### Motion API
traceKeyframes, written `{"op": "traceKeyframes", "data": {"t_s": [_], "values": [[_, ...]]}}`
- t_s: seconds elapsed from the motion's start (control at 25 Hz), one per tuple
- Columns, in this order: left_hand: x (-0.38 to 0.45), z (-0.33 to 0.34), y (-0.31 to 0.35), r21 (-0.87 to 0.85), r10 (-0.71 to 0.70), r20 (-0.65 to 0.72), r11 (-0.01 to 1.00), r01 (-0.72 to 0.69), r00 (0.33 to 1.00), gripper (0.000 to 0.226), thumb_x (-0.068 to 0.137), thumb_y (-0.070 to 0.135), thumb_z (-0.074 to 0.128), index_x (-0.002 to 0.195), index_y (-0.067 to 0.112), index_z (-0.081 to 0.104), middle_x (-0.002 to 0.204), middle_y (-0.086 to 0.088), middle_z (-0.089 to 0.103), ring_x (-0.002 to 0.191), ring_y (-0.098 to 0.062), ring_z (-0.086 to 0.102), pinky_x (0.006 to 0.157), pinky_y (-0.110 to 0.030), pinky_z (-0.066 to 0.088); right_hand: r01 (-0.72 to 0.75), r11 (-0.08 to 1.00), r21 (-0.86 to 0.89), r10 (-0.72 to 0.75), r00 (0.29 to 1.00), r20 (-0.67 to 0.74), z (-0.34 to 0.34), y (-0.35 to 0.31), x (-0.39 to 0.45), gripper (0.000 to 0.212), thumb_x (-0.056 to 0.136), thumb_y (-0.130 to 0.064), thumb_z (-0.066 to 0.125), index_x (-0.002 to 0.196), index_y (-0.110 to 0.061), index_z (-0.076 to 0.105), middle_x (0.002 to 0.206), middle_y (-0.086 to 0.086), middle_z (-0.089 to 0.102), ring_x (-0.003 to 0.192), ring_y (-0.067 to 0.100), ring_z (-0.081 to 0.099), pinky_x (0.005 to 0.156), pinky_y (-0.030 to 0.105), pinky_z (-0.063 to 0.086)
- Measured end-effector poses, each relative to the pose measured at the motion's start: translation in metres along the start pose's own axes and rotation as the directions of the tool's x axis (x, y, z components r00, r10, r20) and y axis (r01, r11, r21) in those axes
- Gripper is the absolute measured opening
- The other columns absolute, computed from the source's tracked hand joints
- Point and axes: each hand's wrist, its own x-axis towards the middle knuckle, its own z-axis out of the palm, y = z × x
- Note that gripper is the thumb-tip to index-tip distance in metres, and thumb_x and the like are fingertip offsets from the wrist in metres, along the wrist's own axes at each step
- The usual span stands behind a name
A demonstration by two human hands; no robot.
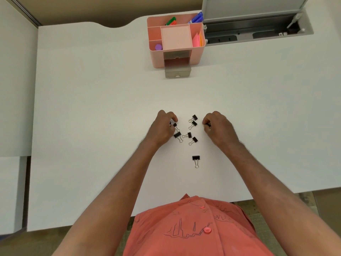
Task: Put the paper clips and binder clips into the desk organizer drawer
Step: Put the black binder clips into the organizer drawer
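Small black binder clips [190,135] w/ silver wire handles lie in a loose bunch on the white desk, approx. in the middle. Two sit at the far side, one just behind the other, both tilted. Three more lie a bit closer. One clip [196,159] sits alone, nearest the person, black part up top, handles pointing back at them. One clip [175,125] is partly hidden under fingers.

The desk organizer [177,39] is pink, w/ many little boxes on top, far from the clips. Its drawer [177,71] is see-through grey, pulled out at the front. It looks empty.
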Motion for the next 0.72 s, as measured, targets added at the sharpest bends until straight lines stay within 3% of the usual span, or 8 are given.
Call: {"op": "traceKeyframes", "data": {"t_s": [0.08,0.2,0.32,0.4,0.56,0.72], "values": [[0.000,0.002,-0.005,0.078,0.059,0.040,0.995,-0.062,0.997,0.032,0.097,0.004,0.047,0.119,0.023,0.061,0.108,0.001,0.042,0.081,-0.017,0.051,0.068,-0.026,0.041,-0.014,0.999,0.038,0.016,0.999,-0.033,-0.001,0.000,0.000,0.015,0.090,-0.009,0.059,0.102,-0.019,0.064,0.101,-0.001,0.059,0.092,0.023,0.060,0.073,0.037,0.053],[0.002,0.003,-0.009,0.143,0.141,0.033,0.979,-0.145,0.989,0.029,0.099,0.003,0.051,0.117,0.022,0.063,0.103,0.004,0.041,0.080,-0.017,0.049,0.067,-0.023,0.037,0.018,0.995,0.103,-0.010,0.997,-0.076,0.001,-0.004,0.003,0.030,0.090,-0.007,0.057,0.114,-0.024,0.062,0.104,-0.002,0.054,0.096,0.021,0.057,0.072,0.037,0.053],[0.002,0.004,-0.013,0.147,0.152,0.008,0.977,-0.152,0.988,0.019,0.100,0.006,0.055,0.110,0.020,0.064,0.102,0.006,0.044,0.084,-0.017,0.054,0.069,-0.028,0.044,0.098,0.991,0.087,-0.095,0.995,-0.043,0.005,-0.011,0.008,0.040,0.094,-0.004,0.057,0.127,-0.026,0.063,0.106,0.000,0.052,0.103,0.020,0.055,0.073,0.038,0.053],[0.000,0.002,-0.014,0.111,0.157,0.008,0.981,-0.157,0.988,0.024,0.101,0.005,0.053,0.115,0.021,0.064,0.104,0.006,0.045,0.087,-0.015,0.053,0.074,-0.031,0.048,0.130,0.990,0.058,-0.130,0.991,-0.003,0.007,-0.014,0.013,0.042,0.097,-0.005,0.059,0.132,-0.027,0.063,0.107,0.001,0.051,0.105,0.019,0.054,0.075,0.038,0.054],[-0.005,-0.005,-0.011,0.050,0.217,0.100,0.974,-0.223,0.971,0.044,0.098,0.000,0.050,0.132,0.025,0.062,0.106,0.003,0.044,0.094,-0.015,0.054,0.077,-0.028,0.047,0.172,0.985,0.011,-0.173,0.984,0.043,0.007,-0.013,0.020,0.031,0.098,-0.011,0.065,0.127,-0.023,0.068,0.110,0.000,0.051,0.104,0.018,0.055,0.078,0.036,0.055],[-0.001,-0.008,-0.004,0.164,0.202,0.165,0.960,-0.229,0.965,0.028,0.098,0.008,0.062,0.122,0.021,0.066,0.106,0.006,0.042,0.087,-0.014,0.052,0.072,-0.024,0.039,0.142,0.989,0.039,-0.144,0.988,0.051,0.004,-0.016,0.024,0.022,0.096,-0.012,0.067,0.118,-0.015,0.067,0.117,0.001,0.052,0.102,0.020,0.059,0.081,0.031,0.050]]}}
